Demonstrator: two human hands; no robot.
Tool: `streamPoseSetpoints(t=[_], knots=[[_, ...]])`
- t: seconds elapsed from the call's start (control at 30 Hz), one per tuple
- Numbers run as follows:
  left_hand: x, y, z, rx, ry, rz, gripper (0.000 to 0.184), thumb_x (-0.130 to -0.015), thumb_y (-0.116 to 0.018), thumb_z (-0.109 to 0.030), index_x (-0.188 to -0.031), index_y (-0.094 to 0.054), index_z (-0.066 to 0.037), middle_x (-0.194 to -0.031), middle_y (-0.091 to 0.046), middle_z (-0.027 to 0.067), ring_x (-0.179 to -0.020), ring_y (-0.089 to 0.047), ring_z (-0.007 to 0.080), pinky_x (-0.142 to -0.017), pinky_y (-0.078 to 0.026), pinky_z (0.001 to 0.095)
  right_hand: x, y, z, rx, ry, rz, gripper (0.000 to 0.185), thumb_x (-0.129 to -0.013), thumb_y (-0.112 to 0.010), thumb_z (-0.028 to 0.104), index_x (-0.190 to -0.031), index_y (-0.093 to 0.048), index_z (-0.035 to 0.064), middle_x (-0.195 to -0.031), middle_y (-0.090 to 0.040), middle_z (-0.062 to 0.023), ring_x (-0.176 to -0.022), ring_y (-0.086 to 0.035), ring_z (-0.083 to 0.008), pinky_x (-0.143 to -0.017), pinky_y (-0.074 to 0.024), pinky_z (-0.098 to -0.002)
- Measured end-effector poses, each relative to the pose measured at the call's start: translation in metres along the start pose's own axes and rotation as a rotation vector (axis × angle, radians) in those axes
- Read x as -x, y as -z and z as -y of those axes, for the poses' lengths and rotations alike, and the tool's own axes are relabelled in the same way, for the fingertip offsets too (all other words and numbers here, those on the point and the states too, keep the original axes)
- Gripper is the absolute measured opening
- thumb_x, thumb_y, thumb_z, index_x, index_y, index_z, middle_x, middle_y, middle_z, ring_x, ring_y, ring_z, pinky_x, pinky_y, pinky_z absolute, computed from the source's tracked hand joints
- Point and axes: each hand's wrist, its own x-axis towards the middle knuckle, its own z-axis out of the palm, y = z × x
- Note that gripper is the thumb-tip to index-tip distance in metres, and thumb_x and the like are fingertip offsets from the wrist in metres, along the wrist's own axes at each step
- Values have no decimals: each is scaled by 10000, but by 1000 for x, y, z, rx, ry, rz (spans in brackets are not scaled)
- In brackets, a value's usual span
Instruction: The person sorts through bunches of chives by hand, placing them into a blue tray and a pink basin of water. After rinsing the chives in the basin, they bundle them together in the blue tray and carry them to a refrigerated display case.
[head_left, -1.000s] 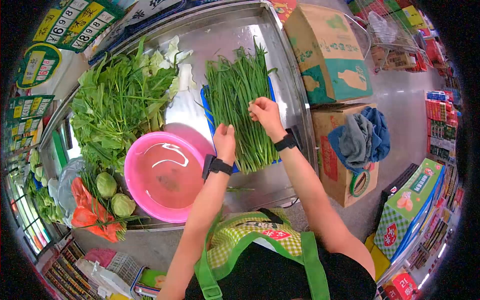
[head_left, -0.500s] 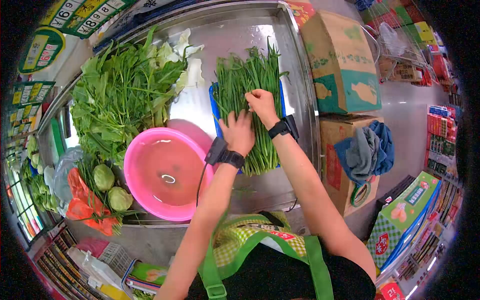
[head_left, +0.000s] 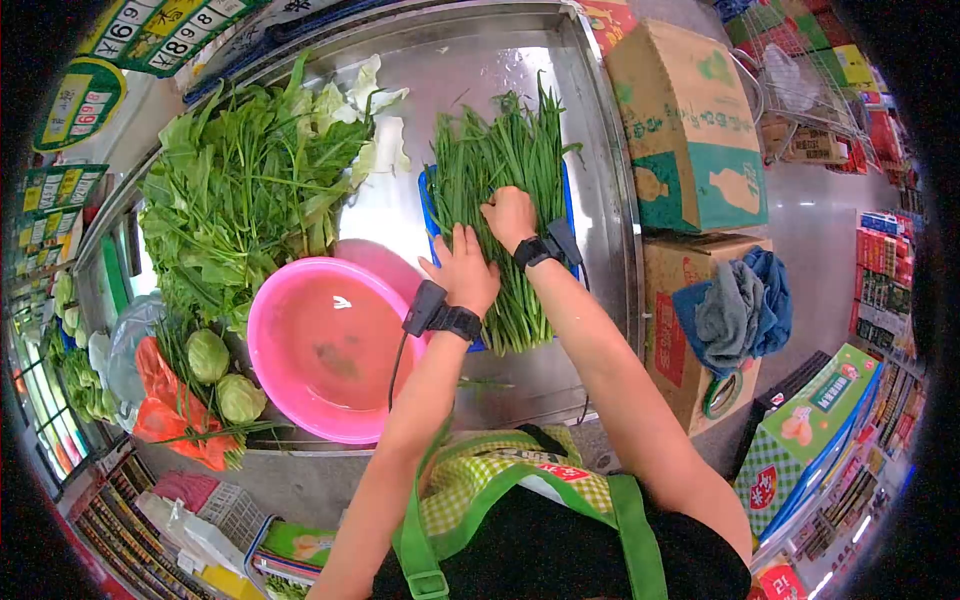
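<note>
A thick heap of long green garlic chives (head_left: 525, 145) lies in a blue tray (head_left: 430, 205), cut stems toward me and leaf tips pointing away. My left hand (head_left: 467, 272) rests open on the left side of the heap, fingers stretched out and thumb apart. Just ahead and to the right, my right hand (head_left: 512, 215) is closed, its fingers curled down onto the chives; its fingertips are partly hidden. Both wrists wear black straps with small devices. Left of the tray stands a pink basin (head_left: 270, 370) with some water in it.
Leafy greens (head_left: 240, 190) pile up on the metal counter (head_left: 490, 60) behind the basin. Two round cabbages (head_left: 208, 356) and an orange bag (head_left: 160, 390) sit at the left. Cardboard boxes (head_left: 685, 110) stand along the right, one bearing blue-grey cloths (head_left: 735, 310).
My right hand has moved slightly left and toward me, lower onto the chives. My left hand, blurred before, now lies still with its fingers spread.
</note>
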Motion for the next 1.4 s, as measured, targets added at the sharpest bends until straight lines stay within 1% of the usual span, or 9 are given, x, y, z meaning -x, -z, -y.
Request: streamPoseSetpoints(t=[0.2,0.27,0.43,0.8,1.0,1.2,1.3,1.37,1.4], knots=[[3,9,-5,99,-57,-158,399,-731,-605,-268,-1068,-556,-62,-1180,-483,90,-1148,-346,332,-910,-280,564,0,2,-12,-214,75,-107,166,-624,-629,141,-644,-605,-23,-652,-579,-204,-594,-579,-344,-534,-460,-379],[-1,6,-3,268,-57,-242,321,-734,-602,-227,-1005,-579,-57,-1087,-532,95,-1077,-405,317,-875,-323,504,6,13,-17,-450,50,-52,207,-677,-636,123,-584,-543,-37,-579,-578,-102,-499,-542,-126,-465,-424,-266],[-17,-2,-11,708,-172,-438,184,-752,-583,-128,-896,-598,-14,-868,-610,131,-795,-552,269,-718,-423,352,40,53,-16,-971,-87,157,110,-741,-624,97,-747,-592,-7,-609,-548,-5,-536,-484,-48,-464,-389,-206],[-13,-12,-14,939,-187,-145,138,-788,-547,-104,-805,-562,33,-704,-589,116,-634,-533,157,-598,-433,291,64,68,-27,-919,-18,221,107,-784,-602,127,-755,-558,33,-606,-524,22,-505,-461,-49,-445,-375,-205],[-6,-12,-12,1169,-213,-199,109,-829,-520,-113,-852,-540,-8,-750,-550,27,-712,-489,103,-655,-406,247,71,86,-13,-1829,-428,361,104,-830,-567,173,-816,-520,81,-611,-477,40,-542,-448,-73,-509,-380,-210],[-3,-26,-1,1220,217,-199,168,-852,-475,-118,-910,-545,23,-852,-577,129,-797,-550,204,-739,-429,309,57,99,51,-1221,126,-121,76,-830,-536,114,-818,-521,41,-631,-474,20,-572,-457,-47,-510,-387,-207],[-13,-89,16,1267,180,-336,232,-877,-444,-135,-1034,-484,31,-946,-557,119,-871,-533,209,-776,-423,315,53,72,102,-946,260,6,153,-765,-579,93,-855,-574,-30,-736,-595,-114,-664,-562,-151,-596,-451,-269],[-28,-131,32,2466,-126,3,253,-914,-370,-250,-1084,-446,-80,-920,-518,64,-830,-504,173,-770,-416,297,54,43,128,-765,523,219,332,-772,-495,43,-1104,-503,29,-893,-591,-184,-786,-602,-258,-669,-478,-361],[-23,-134,31,2467,-119,12,253,-914,-370,-250,-1084,-446,-80,-920,-518,64,-830,-504,173,-770,-416,297,63,34,139,-521,591,357,504,-755,-484,40,-1244,-369,73,-935,-572,-206,-840,-590,-315,-690,-474,-413]])
